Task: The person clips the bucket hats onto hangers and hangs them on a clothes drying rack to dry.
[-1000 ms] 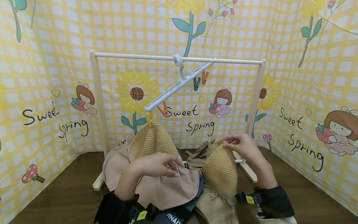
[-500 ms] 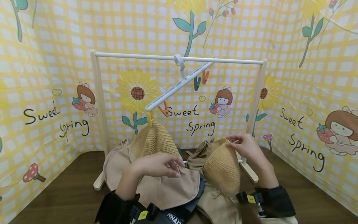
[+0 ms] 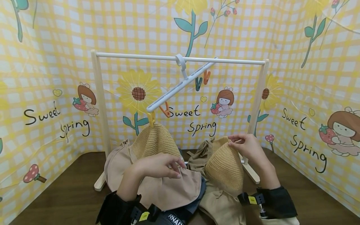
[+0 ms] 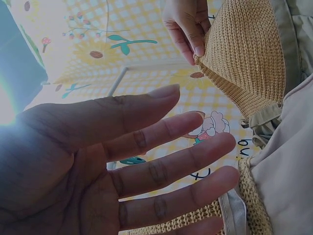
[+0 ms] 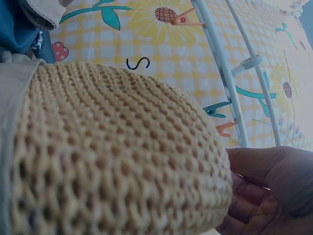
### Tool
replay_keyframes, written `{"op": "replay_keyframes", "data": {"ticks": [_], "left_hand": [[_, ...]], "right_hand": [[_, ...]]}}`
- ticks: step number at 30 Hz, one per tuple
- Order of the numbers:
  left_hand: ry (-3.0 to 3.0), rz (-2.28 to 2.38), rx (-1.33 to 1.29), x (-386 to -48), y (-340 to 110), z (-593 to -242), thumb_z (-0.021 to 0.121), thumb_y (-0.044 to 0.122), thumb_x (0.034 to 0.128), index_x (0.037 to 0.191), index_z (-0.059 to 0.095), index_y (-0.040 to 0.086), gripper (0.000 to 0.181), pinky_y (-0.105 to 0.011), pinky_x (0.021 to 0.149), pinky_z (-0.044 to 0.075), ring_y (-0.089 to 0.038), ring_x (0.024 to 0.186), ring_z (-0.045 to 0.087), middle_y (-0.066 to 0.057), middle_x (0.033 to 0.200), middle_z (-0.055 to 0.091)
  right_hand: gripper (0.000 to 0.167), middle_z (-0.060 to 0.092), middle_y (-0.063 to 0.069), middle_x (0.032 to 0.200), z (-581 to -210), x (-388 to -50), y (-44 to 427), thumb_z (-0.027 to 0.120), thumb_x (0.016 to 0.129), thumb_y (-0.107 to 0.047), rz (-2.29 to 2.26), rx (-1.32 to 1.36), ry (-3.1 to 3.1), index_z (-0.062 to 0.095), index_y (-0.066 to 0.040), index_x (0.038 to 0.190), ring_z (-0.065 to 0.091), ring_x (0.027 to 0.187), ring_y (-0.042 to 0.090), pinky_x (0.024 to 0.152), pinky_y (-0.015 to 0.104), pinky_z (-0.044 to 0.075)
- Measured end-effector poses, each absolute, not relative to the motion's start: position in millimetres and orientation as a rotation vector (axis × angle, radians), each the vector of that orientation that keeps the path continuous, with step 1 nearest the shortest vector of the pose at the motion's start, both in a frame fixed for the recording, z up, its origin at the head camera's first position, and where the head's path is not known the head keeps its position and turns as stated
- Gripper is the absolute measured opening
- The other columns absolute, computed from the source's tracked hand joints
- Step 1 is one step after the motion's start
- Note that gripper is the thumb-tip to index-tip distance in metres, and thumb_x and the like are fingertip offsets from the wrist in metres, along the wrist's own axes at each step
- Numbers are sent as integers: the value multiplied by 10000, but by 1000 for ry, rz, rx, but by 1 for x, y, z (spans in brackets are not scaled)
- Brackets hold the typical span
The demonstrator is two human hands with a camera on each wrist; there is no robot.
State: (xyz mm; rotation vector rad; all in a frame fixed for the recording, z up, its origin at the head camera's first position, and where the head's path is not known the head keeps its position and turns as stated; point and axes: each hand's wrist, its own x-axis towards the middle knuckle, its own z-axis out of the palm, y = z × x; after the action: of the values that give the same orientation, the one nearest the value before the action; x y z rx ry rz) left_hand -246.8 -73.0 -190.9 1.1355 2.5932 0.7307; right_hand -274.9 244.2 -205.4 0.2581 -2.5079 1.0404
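My right hand point(image 3: 246, 147) pinches the top of the woven straw crown of a khaki-brimmed hat point(image 3: 225, 167), its soft brim hanging below. Over the pinkish-beige brim of another straw-crowned hat point(image 3: 160, 140), my left hand point(image 3: 160, 165) hovers with relaxed, spread fingers and an empty palm, as the left wrist view shows. A yellow clip point(image 3: 152, 119) grips that hat's crown at the low end of a tilted white hanger point(image 3: 182, 84). In the right wrist view the khaki-brimmed hat's crown point(image 5: 127, 147) fills the middle, with fingertips at its far edge.
The hanger hooks on the white rail point(image 3: 135, 56) of a wooden-legged rack point(image 3: 98, 103). An orange clip point(image 3: 165, 110) hangs near the yellow one; a green clip point(image 3: 198, 83) and another orange clip point(image 3: 206, 77) hang near the high end. Dark cloth lies below the left hat on the brown table point(image 3: 292, 187).
My right hand has shifted slightly to the right, drawing the pinched hat crown with it. The left hand stays in nearly the same place.
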Motion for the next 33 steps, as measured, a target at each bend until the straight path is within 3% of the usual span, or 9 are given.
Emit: {"op": "replay_keyframes", "data": {"ticks": [11,33], "left_hand": [[2592,738,1125,-247,-73,-191,613,168,901,1151,611,101,259,-249,709,488,-153,900,636,-60,996,687],[2595,726,1115,-247,-71,-191,611,170,902,1170,604,79,283,-279,728,493,-185,917,633,-68,1004,678]], "right_hand": [[294,676,150,943,-203,-272,237,660,869,-158,954,319,-2484,667,-3,1119,665,830,243,696,321,517],[235,705,178,931,-205,-272,218,675,843,-72,954,405,-2437,687,17,1061,678,769,218,588,223,494]]}}
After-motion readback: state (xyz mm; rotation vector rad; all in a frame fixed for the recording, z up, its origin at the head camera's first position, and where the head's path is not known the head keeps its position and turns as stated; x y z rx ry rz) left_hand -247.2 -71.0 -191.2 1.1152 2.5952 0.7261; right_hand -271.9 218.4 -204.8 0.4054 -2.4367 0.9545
